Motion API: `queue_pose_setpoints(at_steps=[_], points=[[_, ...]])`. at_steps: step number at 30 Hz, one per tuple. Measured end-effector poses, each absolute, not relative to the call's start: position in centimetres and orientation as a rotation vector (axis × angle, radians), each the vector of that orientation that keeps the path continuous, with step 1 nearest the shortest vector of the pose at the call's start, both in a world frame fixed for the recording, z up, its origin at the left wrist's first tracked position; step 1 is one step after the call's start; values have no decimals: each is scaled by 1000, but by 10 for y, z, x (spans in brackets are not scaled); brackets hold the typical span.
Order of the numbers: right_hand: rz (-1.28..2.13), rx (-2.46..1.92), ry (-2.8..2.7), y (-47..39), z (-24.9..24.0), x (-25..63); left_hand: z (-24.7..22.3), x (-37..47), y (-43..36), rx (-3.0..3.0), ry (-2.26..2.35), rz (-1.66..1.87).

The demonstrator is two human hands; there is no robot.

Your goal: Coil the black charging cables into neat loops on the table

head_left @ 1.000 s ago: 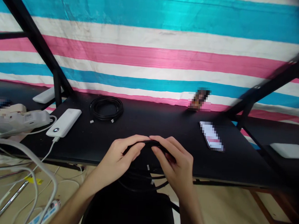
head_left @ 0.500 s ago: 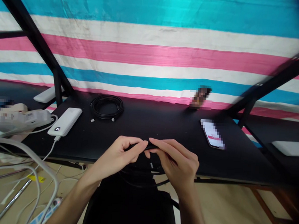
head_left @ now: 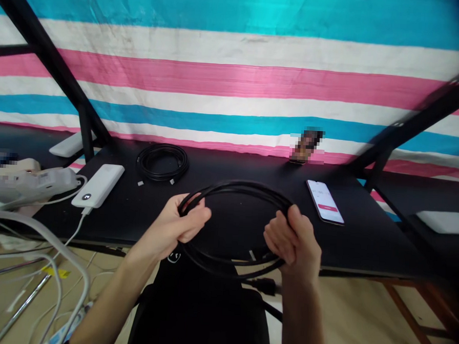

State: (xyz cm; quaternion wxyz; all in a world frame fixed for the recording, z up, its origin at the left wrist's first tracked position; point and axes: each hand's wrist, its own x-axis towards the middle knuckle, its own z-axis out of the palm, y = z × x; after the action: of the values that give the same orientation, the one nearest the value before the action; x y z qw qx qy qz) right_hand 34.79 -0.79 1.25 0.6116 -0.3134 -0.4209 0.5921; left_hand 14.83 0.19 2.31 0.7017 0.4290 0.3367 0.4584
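A coil of black cable (head_left: 244,186) is stretched into a wide oval between my two hands, over the front edge of the black table (head_left: 226,228). The fingers of my left hand (head_left: 184,221) wrap round the left side of the loops. On the right side my right hand (head_left: 295,237) is closed round them too. A dark connector (head_left: 264,285) hangs under the coil beside my right wrist. Another coil of black cable (head_left: 164,162), with small light-coloured ends, lies on the table at the back left.
A white power bank (head_left: 99,185) with a cable plugged in lies left. A lit phone (head_left: 325,202) lies right. White power strips and cables (head_left: 55,183) crowd the left side. Black slanted bars (head_left: 60,70) stand either side; a striped sheet (head_left: 234,80) hangs behind.
My hands have moved apart from their meeting point at the middle. The black cable now shows as an open coil spread between them, raised above the table edge.
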Motion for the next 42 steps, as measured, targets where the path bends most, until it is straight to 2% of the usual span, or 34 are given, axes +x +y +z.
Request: queue_pose_setpoints(at_steps=[4, 9, 14, 17, 21, 27, 33, 39, 42], points=[[1430, -652, -760, -4, 10, 339, 8, 167, 5, 830, 828, 1157], [1325, -681, -630, 4, -8, 331, -10, 178, 7, 689, 798, 1203], [1296, -834, -527, 44, -27, 329, -36, 195, 21, 672, 898, 1230], [1188, -1089, -613, 82, -38, 322, -60, 198, 46, 859, 1128, 1084], [1146, -1219, -719, 132, -56, 314, -85, 198, 86, 895, 1247, 1011], [1161, -1472, -1080, 181, -83, 336, -91, 194, 134, 913, 1278, 1111], [926, -1731, -1290, 197, -94, 363, -94, 189, 149, 981, 1353, 1000], [1011, -1747, -1381, 208, -102, 372, -85, 167, 141, 1233, 1534, 993], [1109, -1686, -1356, 209, -106, 373, -78, 159, 137, 1949, 1663, 890]])
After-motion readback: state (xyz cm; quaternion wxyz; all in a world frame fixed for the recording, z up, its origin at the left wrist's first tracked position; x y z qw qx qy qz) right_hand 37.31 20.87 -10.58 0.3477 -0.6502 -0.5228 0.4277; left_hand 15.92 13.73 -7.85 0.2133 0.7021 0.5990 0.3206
